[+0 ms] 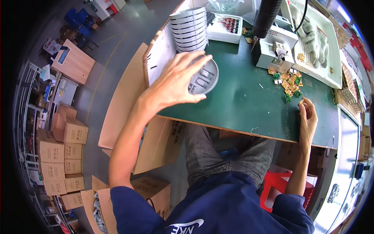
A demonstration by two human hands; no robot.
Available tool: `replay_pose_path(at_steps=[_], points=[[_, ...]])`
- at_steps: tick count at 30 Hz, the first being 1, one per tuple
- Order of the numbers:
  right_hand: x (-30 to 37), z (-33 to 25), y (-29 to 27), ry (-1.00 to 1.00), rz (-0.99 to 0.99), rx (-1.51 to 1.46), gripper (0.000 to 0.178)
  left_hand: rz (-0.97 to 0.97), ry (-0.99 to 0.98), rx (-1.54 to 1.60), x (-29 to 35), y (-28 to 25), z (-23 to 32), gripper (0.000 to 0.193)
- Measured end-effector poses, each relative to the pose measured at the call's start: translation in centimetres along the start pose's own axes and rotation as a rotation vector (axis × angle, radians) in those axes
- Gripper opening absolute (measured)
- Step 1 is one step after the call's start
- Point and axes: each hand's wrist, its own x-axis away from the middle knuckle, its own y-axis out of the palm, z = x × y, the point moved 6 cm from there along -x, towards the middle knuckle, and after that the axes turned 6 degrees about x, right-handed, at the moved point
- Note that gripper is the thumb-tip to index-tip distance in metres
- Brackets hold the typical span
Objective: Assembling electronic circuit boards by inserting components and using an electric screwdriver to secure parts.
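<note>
My left hand is over the left part of the green table with its fingers and thumb spread around a round grey cup-like piece. Dark markings or parts show inside that piece; its left side is hidden by my hand. Whether my fingertips touch its rim I cannot tell. A tall stack of similar grey round pieces stands just beyond. At the right, near the table's front edge, my right hand has thumb and fingers pinched together, with a small yellowish bit at the tips. Beyond it lies a loose pile of brass-coloured and green parts.
A small grey machine stands at the back, beneath a black cylindrical tool. Right of it, a white tray holds gloves. A white box holds red-and-black parts. Cardboard boxes stand left of my legs.
</note>
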Motion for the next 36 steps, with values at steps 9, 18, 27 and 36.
replay_pose_path(at_steps=[9, 18, 27, 36], points=[[0.0, -0.6, 0.2, -0.025, 0.041, -0.023, 0.03, -0.196, 0.125, 0.232, 0.4, 4.1, 1.9, 0.095], [0.0, -0.4, 0.2, -0.008, 0.052, -0.012, 0.03, 0.121, -0.422, 0.011, 0.7, 6.0, 5.5, 0.106], [0.3, -0.6, 0.2, -0.011, 0.056, -0.003, 0.03, 0.054, 0.028, -0.009, -3.5, 9.3, 6.4, 0.106], [0.1, 0.0, 0.0, -0.013, 0.069, -0.022, 0.03, -0.061, -0.228, 0.174, -3.3, 10.0, 7.6, 0.102]])
